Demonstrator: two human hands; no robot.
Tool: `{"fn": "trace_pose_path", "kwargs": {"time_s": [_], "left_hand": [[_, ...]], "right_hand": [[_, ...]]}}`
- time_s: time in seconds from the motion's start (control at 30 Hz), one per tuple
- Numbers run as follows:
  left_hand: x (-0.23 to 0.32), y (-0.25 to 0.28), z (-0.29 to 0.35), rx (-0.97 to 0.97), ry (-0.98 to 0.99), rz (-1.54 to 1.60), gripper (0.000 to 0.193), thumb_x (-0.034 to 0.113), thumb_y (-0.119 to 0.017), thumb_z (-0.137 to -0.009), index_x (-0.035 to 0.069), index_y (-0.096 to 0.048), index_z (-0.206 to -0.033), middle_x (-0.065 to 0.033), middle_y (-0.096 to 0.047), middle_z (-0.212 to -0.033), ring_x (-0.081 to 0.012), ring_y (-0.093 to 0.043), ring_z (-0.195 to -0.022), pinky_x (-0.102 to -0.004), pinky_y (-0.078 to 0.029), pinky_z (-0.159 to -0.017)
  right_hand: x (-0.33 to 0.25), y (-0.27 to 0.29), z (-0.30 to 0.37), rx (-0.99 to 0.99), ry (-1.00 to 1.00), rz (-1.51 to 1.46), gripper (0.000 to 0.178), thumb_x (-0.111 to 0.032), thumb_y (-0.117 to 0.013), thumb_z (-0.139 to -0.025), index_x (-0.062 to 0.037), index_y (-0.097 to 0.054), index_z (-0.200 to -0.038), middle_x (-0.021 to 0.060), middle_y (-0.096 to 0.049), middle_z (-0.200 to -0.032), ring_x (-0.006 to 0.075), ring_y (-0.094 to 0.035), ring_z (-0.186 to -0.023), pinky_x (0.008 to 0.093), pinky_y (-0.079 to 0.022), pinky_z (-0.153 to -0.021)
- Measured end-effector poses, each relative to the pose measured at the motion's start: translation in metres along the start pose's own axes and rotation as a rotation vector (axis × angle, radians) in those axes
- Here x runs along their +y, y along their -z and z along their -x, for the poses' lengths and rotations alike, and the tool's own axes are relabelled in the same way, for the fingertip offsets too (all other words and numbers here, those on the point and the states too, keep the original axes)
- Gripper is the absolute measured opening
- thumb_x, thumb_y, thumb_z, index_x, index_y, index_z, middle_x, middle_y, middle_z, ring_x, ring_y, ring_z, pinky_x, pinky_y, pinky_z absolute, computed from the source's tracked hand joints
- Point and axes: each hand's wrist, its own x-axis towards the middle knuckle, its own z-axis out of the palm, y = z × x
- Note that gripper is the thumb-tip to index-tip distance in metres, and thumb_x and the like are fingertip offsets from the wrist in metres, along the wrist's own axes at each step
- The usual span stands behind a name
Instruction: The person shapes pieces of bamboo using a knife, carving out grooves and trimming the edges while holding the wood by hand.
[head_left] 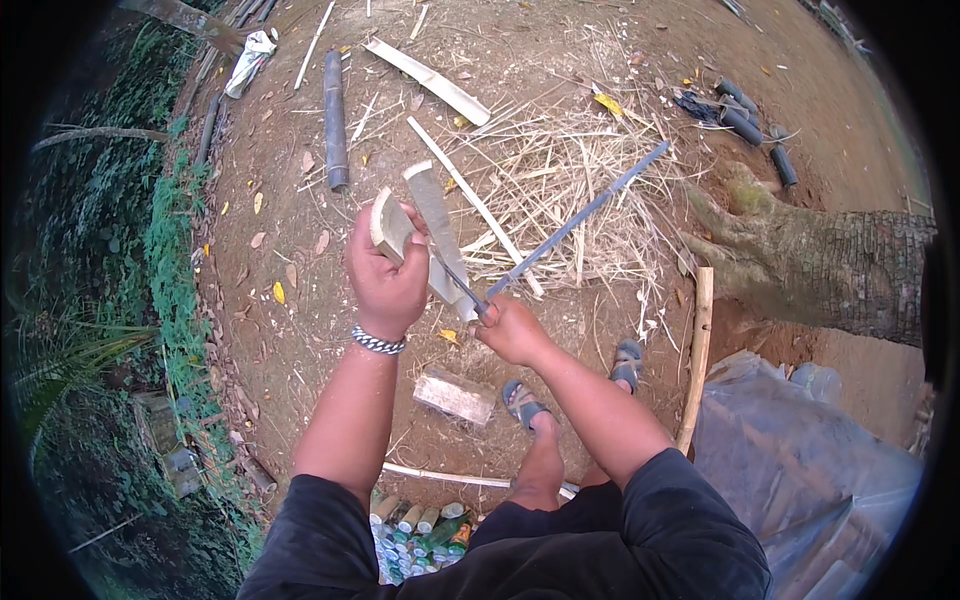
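Observation:
My left hand (388,270) is closed on a split bamboo piece (392,222), thumb on its near side. Just right of it stands a second bamboo length (432,210), pale at its cut end; whether the two are still joined is unclear. My right hand (512,330) is closed around the handle of a narrow dark knife (458,278), which slants up-left against the bamboo. From beside the right fist a long blue-grey strip (580,222) runs up-right over the shavings. I cannot tell whether it is held or lies behind.
Bamboo shavings (560,180) are heaped ahead. Beyond lie a dark bamboo pole (335,120) and a split half (428,82). A pale block (455,397) sits by my sandalled feet. At right are a tree trunk (830,265), a wooden pole (696,360) and plastic sheeting (800,440).

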Motion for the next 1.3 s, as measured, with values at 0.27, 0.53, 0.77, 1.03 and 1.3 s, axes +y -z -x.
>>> {"fn": "trace_pose_path", "kwargs": {"time_s": [0.27, 0.53, 0.77, 1.03, 1.3], "left_hand": [[-0.008, -0.006, 0.004, 0.067, -0.050, 0.155, 0.021, 0.000, -0.056, -0.092, 0.000, -0.054, -0.113, -0.0064, -0.061, -0.096, -0.0108, -0.060, -0.086, -0.0268, -0.051, -0.075], [-0.004, 0.010, 0.019, 0.129, -0.079, 0.167, 0.025, -0.003, -0.052, -0.091, -0.002, -0.052, -0.116, -0.0087, -0.062, -0.099, -0.0154, -0.062, -0.089, -0.0300, -0.052, -0.082], [-0.011, 0.013, -0.010, -0.014, -0.057, 0.145, 0.029, -0.001, -0.050, -0.086, -0.002, -0.050, -0.115, -0.0118, -0.058, -0.102, -0.0205, -0.059, -0.094, -0.0386, -0.050, -0.087], [0.000, -0.037, -0.027, -0.147, -0.099, 0.061, 0.050, -0.006, -0.050, -0.088, 0.001, -0.049, -0.137, -0.0113, -0.068, -0.110, -0.0109, -0.061, -0.088, -0.0262, -0.052, -0.080], [0.013, -0.076, -0.021, -0.340, -0.108, -0.070, 0.051, -0.004, -0.044, -0.091, -0.004, -0.047, -0.141, -0.0137, -0.067, -0.117, -0.0085, -0.060, -0.082, -0.0237, -0.050, -0.076]], "right_hand": [[-0.055, 0.020, 0.030, 0.000, 0.070, -0.054, 0.027, -0.017, -0.064, -0.085, 0.0011, -0.055, -0.102, 0.0254, -0.066, -0.091, 0.0421, -0.066, -0.089, 0.0490, -0.051, -0.080], [-0.041, -0.020, 0.008, 0.026, 0.037, -0.095, 0.028, -0.014, -0.065, -0.084, 0.0001, -0.059, -0.108, 0.0243, -0.068, -0.093, 0.0378, -0.068, -0.090, 0.0453, -0.053, -0.080], [0.077, -0.093, -0.040, 0.065, -0.233, 0.059, 0.030, -0.020, -0.052, -0.096, -0.0059, -0.063, -0.121, 0.0233, -0.070, -0.104, 0.0389, -0.069, -0.095, 0.0486, -0.054, -0.085], [0.084, -0.018, -0.047, 0.034, -0.182, 0.340, 0.028, -0.023, -0.050, -0.100, -0.0107, -0.064, -0.121, 0.0190, -0.070, -0.108, 0.0360, -0.069, -0.099, 0.0481, -0.054, -0.086], [0.111, 0.049, -0.077, 0.003, -0.092, 0.655, 0.024, -0.024, -0.052, -0.101, -0.0129, -0.061, -0.121, 0.0169, -0.071, -0.093, 0.0336, -0.070, -0.092, 0.0492, -0.055, -0.082]]}}
